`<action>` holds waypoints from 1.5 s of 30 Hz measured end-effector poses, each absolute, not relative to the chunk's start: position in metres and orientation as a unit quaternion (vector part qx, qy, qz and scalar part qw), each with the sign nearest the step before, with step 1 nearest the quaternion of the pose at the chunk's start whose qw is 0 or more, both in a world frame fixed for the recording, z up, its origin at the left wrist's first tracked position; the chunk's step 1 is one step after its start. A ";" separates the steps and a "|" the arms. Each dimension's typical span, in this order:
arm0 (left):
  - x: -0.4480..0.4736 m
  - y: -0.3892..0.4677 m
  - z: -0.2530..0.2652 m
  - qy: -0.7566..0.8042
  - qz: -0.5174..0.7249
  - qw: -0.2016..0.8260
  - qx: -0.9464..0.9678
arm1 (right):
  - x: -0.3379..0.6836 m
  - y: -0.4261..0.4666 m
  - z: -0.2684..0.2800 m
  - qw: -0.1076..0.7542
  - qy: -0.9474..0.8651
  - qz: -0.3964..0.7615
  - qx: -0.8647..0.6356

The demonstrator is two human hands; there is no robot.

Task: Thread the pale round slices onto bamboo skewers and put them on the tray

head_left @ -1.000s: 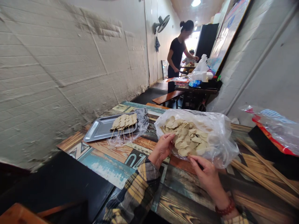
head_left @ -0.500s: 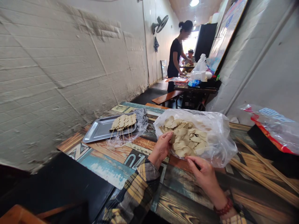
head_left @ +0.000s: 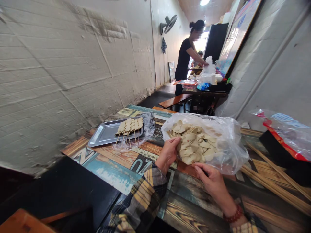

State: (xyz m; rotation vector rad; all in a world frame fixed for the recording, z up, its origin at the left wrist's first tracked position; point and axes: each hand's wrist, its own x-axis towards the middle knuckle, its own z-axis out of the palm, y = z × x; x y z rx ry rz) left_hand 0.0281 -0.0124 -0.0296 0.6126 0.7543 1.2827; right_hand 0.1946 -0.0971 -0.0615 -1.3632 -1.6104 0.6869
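A clear plastic bag lies spread on the table, heaped with flat, pale beige slices of food. At the bag's left edge, my left hand has its thumb and fingers closed on one of the slices. My right hand, lower and to the right, pinches the end of a thin wooden skewer; several slices appear threaded on it above the fingers. The skewer's upper part is hidden among the slices.
Left on the patterned table stands a metal tray with finished skewers of slices and crumpled plastic. Bare wooden skewers lie at right, near a black box. Behind, a person stands at another table.
My hands hold almost the same pose at the bag. The person in the background has moved an arm up and to the right, onto a white plastic bag. The view has shifted slightly.
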 end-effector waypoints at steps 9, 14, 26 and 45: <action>0.024 -0.009 -0.031 0.340 0.597 0.676 0.266 | 0.197 -0.099 -0.060 0.379 -0.683 0.320 -0.536; 0.025 -0.009 -0.032 0.344 0.601 0.670 0.269 | 0.196 -0.098 -0.064 0.398 -0.679 0.305 -0.535; 0.028 -0.010 -0.037 0.361 0.584 0.668 0.288 | 0.195 -0.099 -0.068 0.394 -0.689 0.266 -0.548; 0.025 -0.016 -0.021 0.275 0.565 0.750 0.207 | 0.197 -0.093 -0.068 0.437 -0.602 0.375 -0.553</action>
